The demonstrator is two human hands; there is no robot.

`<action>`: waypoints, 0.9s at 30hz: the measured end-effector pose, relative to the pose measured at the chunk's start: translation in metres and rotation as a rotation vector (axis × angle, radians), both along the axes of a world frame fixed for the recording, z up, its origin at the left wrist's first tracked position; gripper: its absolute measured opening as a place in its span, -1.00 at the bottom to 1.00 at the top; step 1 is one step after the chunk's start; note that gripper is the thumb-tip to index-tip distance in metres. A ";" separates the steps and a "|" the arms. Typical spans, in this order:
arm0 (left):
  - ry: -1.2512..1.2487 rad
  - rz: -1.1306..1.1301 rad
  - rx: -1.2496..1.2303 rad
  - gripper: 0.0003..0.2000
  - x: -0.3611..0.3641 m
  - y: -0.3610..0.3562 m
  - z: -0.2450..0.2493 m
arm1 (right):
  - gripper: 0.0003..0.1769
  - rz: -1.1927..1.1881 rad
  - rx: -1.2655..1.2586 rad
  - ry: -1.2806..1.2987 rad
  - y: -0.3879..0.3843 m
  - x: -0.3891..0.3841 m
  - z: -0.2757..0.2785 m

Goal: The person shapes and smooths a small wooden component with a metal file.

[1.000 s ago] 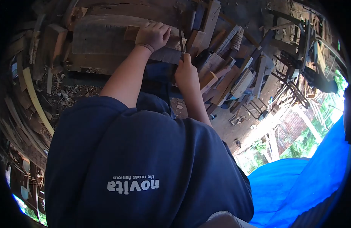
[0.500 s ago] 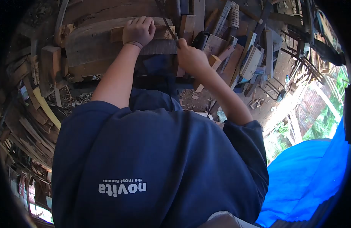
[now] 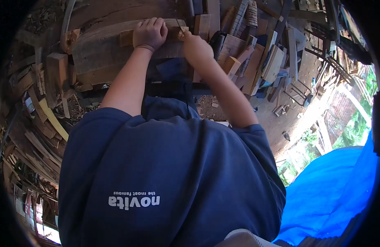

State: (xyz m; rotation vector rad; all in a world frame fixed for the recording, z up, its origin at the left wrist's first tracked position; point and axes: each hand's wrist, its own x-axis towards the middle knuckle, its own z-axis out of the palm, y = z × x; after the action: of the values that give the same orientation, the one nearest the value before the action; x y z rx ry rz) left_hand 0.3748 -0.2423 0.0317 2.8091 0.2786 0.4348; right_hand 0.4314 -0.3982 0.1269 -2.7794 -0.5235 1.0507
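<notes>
My left hand (image 3: 150,33) is closed over a short wooden block (image 3: 126,38), pressing it on a broad, weathered plank (image 3: 91,51). Just right of it, my right hand (image 3: 198,50) is wrapped round the end of a thin dark tool (image 3: 180,25). The tool's narrow length lies across the right end of the block, by a pale wood face (image 3: 183,33). Its handle is hidden in my fingers, and I cannot make out what kind of tool it is.
Wood offcuts (image 3: 233,66) are piled to the right of my right hand. An upright post (image 3: 57,68) stands left of the plank. A yellow strip (image 3: 54,118) lies among boards at left. A blue tarp (image 3: 326,193) spreads at the lower right.
My right hand has moved slightly left and down, nearer to my left hand, with the dark tool in it. My left hand has stayed in place on the block.
</notes>
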 end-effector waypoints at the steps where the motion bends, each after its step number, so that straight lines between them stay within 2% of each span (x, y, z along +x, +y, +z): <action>1: -0.013 -0.006 -0.018 -0.90 0.000 0.000 0.000 | -0.73 0.086 -0.023 0.027 -0.002 0.007 0.001; 7: -0.077 0.010 0.007 -0.90 0.002 0.000 -0.005 | -0.74 0.343 -0.132 0.009 0.003 0.029 0.014; 9: -0.083 0.008 0.000 -0.89 0.000 0.001 -0.006 | -0.76 0.592 -0.182 -0.124 0.000 0.050 0.032; 13: -0.082 -0.004 0.021 -0.89 -0.001 0.000 -0.006 | -0.74 0.584 -0.183 -0.218 -0.022 0.085 0.028; 15: -0.088 0.004 0.028 -0.89 -0.001 0.001 -0.006 | -0.77 0.334 -0.132 -0.175 -0.025 0.090 0.027; 16: -0.108 0.007 0.034 -0.89 -0.001 0.001 -0.009 | -0.77 0.339 -0.132 -0.176 -0.029 0.085 0.019; 19: -0.076 0.012 0.006 -0.90 -0.002 0.000 -0.004 | -0.60 0.006 0.206 -0.035 -0.035 0.046 -0.006; 21: -0.019 0.012 -0.024 -0.91 -0.002 0.001 -0.001 | -0.62 -0.187 0.331 -0.036 -0.028 0.008 -0.022; 22: -0.026 0.006 -0.018 -0.90 -0.002 0.001 -0.001 | -0.68 -0.315 0.403 0.069 -0.024 -0.007 -0.030; 25: -0.051 -0.012 -0.006 -0.90 -0.001 0.002 -0.001 | -0.64 -0.433 0.422 0.108 -0.015 -0.042 -0.055; 27: -0.073 -0.032 -0.005 -0.91 0.000 0.001 0.000 | -0.72 -0.512 0.503 0.058 -0.012 -0.055 -0.048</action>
State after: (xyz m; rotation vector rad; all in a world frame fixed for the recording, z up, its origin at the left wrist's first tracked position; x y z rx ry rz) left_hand 0.3748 -0.2416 0.0313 2.7817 0.2187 0.5278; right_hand 0.3764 -0.4103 0.0786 -2.2477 -0.0401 0.7507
